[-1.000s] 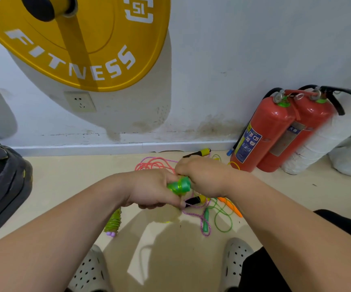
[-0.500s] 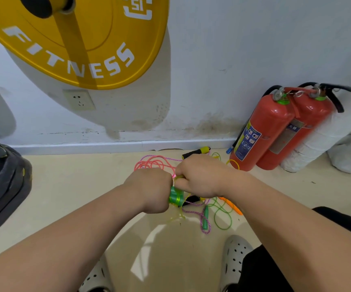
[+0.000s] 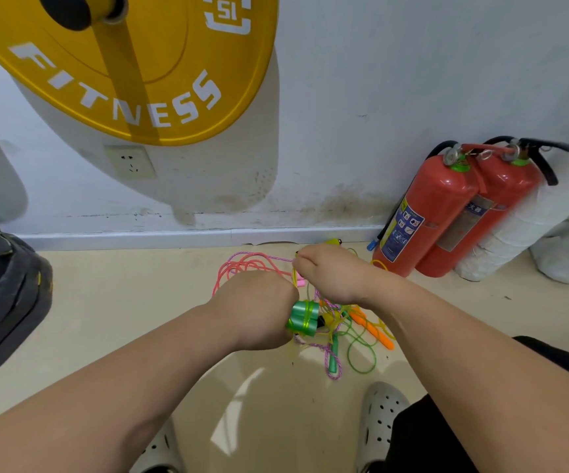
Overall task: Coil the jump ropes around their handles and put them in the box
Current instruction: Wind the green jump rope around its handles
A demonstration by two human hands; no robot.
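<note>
My left hand (image 3: 259, 308) grips a pair of green jump rope handles (image 3: 304, 318), whose ends stick out to the right with thin green rope wound round them. My right hand (image 3: 327, 274) is raised just above and behind them, fingers curled; what it holds is hidden, though it seems to pinch the rope. Below lies a tangle of loose ropes on the floor: a pink rope (image 3: 247, 264), an orange-handled one (image 3: 373, 331), a green rope loop (image 3: 361, 356) and a purple braided one (image 3: 329, 365). No box is in view.
Two red fire extinguishers (image 3: 436, 213) lean against the wall at the right, white rolls (image 3: 515, 233) beside them. A yellow weight plate (image 3: 122, 63) hangs overhead at the left, black plates (image 3: 3, 295) stack at the far left. My shoes (image 3: 382, 421) are near the bottom edge.
My right hand has lifted up and away from the green handles, circling the rope around them. My left hand has turned the handles so their ends point to the right.
</note>
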